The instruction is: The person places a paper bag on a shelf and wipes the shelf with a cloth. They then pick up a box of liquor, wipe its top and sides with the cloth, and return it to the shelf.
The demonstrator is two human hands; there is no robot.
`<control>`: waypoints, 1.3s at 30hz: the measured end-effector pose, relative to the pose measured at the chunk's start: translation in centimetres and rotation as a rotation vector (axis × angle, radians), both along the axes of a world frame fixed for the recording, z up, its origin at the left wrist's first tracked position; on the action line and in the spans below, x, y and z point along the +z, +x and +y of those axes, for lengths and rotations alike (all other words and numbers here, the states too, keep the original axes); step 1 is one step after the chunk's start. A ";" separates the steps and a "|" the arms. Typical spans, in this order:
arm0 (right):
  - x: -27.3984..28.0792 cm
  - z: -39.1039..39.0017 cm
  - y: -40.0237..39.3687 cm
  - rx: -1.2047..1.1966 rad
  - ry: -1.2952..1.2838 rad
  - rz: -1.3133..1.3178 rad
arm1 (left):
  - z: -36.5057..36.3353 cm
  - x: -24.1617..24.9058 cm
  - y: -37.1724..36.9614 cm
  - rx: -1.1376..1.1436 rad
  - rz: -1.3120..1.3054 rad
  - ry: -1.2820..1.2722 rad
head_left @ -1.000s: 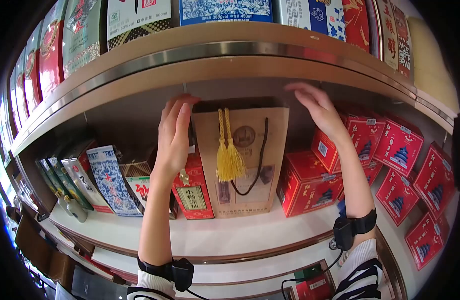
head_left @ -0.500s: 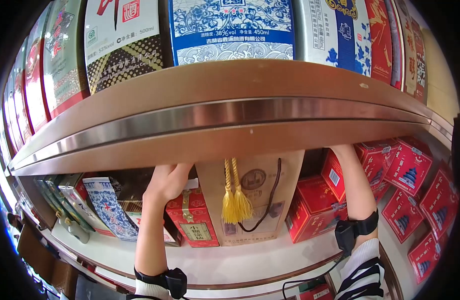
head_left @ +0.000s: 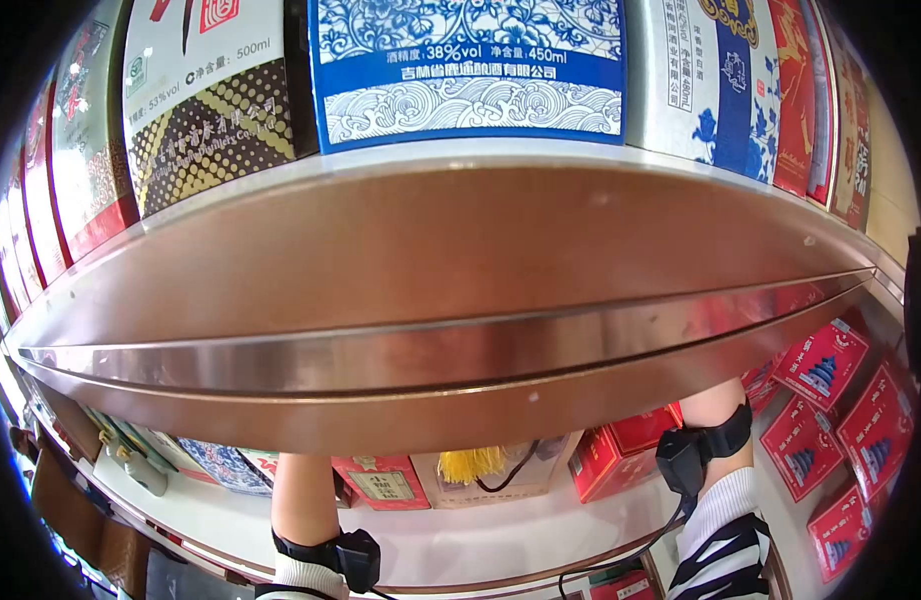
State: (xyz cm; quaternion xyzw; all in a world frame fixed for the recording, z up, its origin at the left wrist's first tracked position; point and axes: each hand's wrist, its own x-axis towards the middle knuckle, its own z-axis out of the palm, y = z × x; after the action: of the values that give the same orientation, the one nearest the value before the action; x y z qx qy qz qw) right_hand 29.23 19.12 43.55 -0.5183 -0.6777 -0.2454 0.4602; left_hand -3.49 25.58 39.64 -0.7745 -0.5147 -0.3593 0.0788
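The brown shelf edge (head_left: 461,230) with its metal strip hides both my hands; only wrists and forearms show. My left forearm (head_left: 307,490) reaches up under the shelf, beside a red box with a gold label (head_left: 383,484). To its right stands a tan paper bag (head_left: 529,482) with a yellow tassel (head_left: 473,464) and a dark cord handle. My right forearm (head_left: 713,405) goes under the shelf to the right of red boxes (head_left: 613,458). What either hand touches or holds cannot be seen.
Above, a blue-and-white liquor box (head_left: 471,100) stands among several other boxes. Red packages (head_left: 801,445) line the right side. A blue-patterned box (head_left: 226,465) is on the lower left. Black bands sit on both wrists, with a cable (head_left: 621,560) below.
The view has shifted, so the shelf edge sits lower and covers more of the bag and boxes. Both hands, partly visible before, are now hidden behind it.
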 end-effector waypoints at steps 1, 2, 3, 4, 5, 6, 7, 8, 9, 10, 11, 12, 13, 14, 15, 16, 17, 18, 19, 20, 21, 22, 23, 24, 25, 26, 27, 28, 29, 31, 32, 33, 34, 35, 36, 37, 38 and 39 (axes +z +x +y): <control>-0.2 -0.2 0.0 0.010 -0.007 0.000 | 0.1 0.0 -0.1 -0.005 -0.023 -0.001; -0.3 -0.2 0.0 0.018 -0.016 0.006 | 0.3 0.0 0.0 -0.009 -0.050 -0.001; -0.1 0.1 0.2 0.017 -0.014 0.011 | 0.4 -0.1 0.0 -0.016 -0.080 0.000; 0.1 0.4 0.3 0.019 -0.014 0.020 | 0.5 -0.1 0.0 -0.025 -0.107 -0.002; 0.6 1.0 0.5 0.015 -0.009 0.024 | 0.8 -0.2 0.0 -0.032 -0.137 -0.003; 1.1 1.6 0.7 0.014 -0.006 0.032 | 0.9 -0.3 0.0 -0.037 -0.166 0.001; 1.8 2.3 0.9 0.015 -0.007 0.038 | 1.2 -0.4 0.0 -0.047 -0.197 0.000; 2.1 2.8 1.0 0.020 -0.011 0.045 | 1.6 -0.5 0.0 -0.056 -0.231 0.003; 2.1 3.3 0.8 0.020 -0.021 0.051 | 1.9 -0.5 -0.1 -0.067 -0.266 0.006; 2.6 3.8 1.0 0.029 -0.033 0.054 | 2.4 -0.6 -0.1 -0.077 -0.303 0.007; 3.0 4.2 1.0 0.041 -0.050 0.061 | 3.0 -0.6 -0.2 -0.099 -0.358 0.005; 3.3 4.7 1.0 0.064 -0.077 0.069 | 3.6 -0.6 -0.4 -0.123 -0.413 0.006; 3.3 5.1 0.7 0.076 -0.105 0.081 | 4.2 -0.6 -0.5 -0.147 -0.478 0.006; 3.7 5.6 0.8 0.110 -0.147 0.095 | 5.1 -0.6 -0.6 -0.189 -0.570 -0.016; 4.1 5.9 0.8 0.145 -0.199 0.114 | 6.1 -0.4 -0.8 -0.243 -0.663 -0.043; 4.9 6.6 0.9 0.205 -0.285 0.147 | 7.3 -0.2 -1.2 -0.313 -0.802 -0.094; 5.0 6.8 0.9 0.254 -0.371 0.182 | 8.4 0.1 -1.4 -0.395 -0.965 -0.163; 5.4 7.1 0.8 0.309 -0.485 0.220 | 9.3 0.4 -1.6 -0.466 -1.102 -0.254; 6.0 7.3 1.1 0.370 -0.603 0.250 | 9.9 0.7 -1.5 -0.518 -1.200 -0.358; 6.0 7.3 1.1 0.425 -0.713 0.268 | 9.2 0.6 0.2 -0.450 -0.861 -0.143; 6.0 7.5 1.2 0.473 -0.813 0.269 | 7.9 1.2 0.2 -0.631 -0.727 -0.249; 4.8 6.6 0.1 0.476 -0.825 0.272 | 4.4 3.7 1.1 -0.810 -0.590 -0.351; 2.9 4.7 -1.9 0.544 -0.490 0.303 | 2.3 4.5 1.9 -0.803 -0.594 -0.360; 1.5 3.2 -3.1 0.600 -0.152 0.325 | 0.4 4.8 2.6 -0.747 -0.593 -0.265; 0.8 2.3 -3.3 0.602 -0.163 0.327 | -0.9 4.6 3.1 -0.690 -0.591 -0.170; 0.3 1.5 -3.2 0.530 -0.111 0.266 | -1.7 4.0 3.4 -0.683 -0.596 -0.179; -0.1 0.8 -3.4 0.458 -0.060 0.207 | -2.4 3.4 3.6 -0.680 -0.527 0.013; -0.5 -0.1 -3.6 0.460 -0.071 0.212 | -2.8 3.1 3.9 -0.673 -0.454 0.203; -0.6 -1.1 -3.8 0.473 -0.013 0.212 | -3.1 3.0 4.2 -0.667 -0.455 0.192; -0.8 -2.1 -4.0 0.486 0.034 0.224 | -3.4 3.1 4.8 -0.582 -0.263 0.460; -0.9 -2.2 -4.0 0.458 0.050 0.152 | -3.1 3.3 4.9 -0.592 -0.257 0.491; -1.0 -2.3 -4.0 0.430 0.068 0.079 | -3.6 3.2 4.8 -0.588 -0.251 0.481; -1.6 -2.9 -4.4 0.493 -0.002 0.220 | -4.1 3.3 4.6 -0.578 -0.229 0.390; -2.1 -3.5 -4.4 0.496 -0.002 0.226 | -4.5 3.3 4.4 -0.567 -0.206 0.304; -2.6 -4.1 -4.3 0.476 0.088 0.129 | -4.8 3.0 4.3 -0.545 -0.200 0.299; -3.3 -4.9 -4.1 0.453 0.177 0.032 | -4.9 2.7 4.1 -0.543 -0.196 0.297; -4.3 -5.8 -3.8 0.455 0.178 0.033 | -4.8 2.3 4.0 -0.567 -0.248 0.395; -5.7 -6.8 -3.7 0.470 0.196 0.112 | -4.8 1.8 3.9 -0.591 -0.300 0.492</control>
State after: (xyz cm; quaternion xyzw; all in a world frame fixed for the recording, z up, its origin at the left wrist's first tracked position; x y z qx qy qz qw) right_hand 25.53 12.29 37.81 -0.3122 -0.7260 -0.1669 0.5896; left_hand 0.38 20.75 41.49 -0.7860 -0.1746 -0.5878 0.0791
